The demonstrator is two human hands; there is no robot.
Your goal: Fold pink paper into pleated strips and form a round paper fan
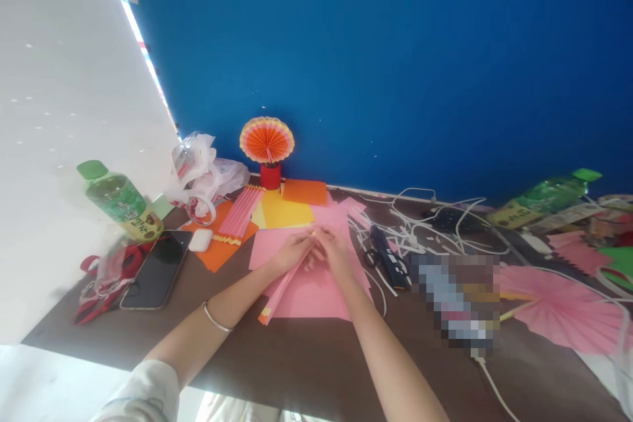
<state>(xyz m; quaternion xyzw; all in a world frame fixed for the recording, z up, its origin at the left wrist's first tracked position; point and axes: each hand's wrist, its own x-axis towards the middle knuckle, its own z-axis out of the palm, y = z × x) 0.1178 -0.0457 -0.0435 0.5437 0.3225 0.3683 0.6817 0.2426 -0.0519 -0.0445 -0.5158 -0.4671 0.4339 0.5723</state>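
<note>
Both my hands meet over the pink paper sheets (306, 300) in the middle of the table. Between them lies a narrow pleated strip of pink paper (284, 290) with a yellow-orange end, slanting down toward me. My left hand (297, 250) has its fingers closed on the strip's upper part. Pinched at the same far end, my right hand (332, 247) grips it too; some of its fingertips are hidden. Left of them rest pink pleated strips (242, 211) with yellow edges, on orange paper (210, 260). Behind are yellow paper (287, 209) and an orange sheet (304, 192).
A round paper fan (267, 140) stands in a red holder (270, 177) by the blue wall. Left are a green-capped bottle (121, 201), a phone (157, 270), a white case (201, 240) and tape (202, 211). Right lie white cables (459, 224), black scissors (372, 258) and a pink fan (568, 306).
</note>
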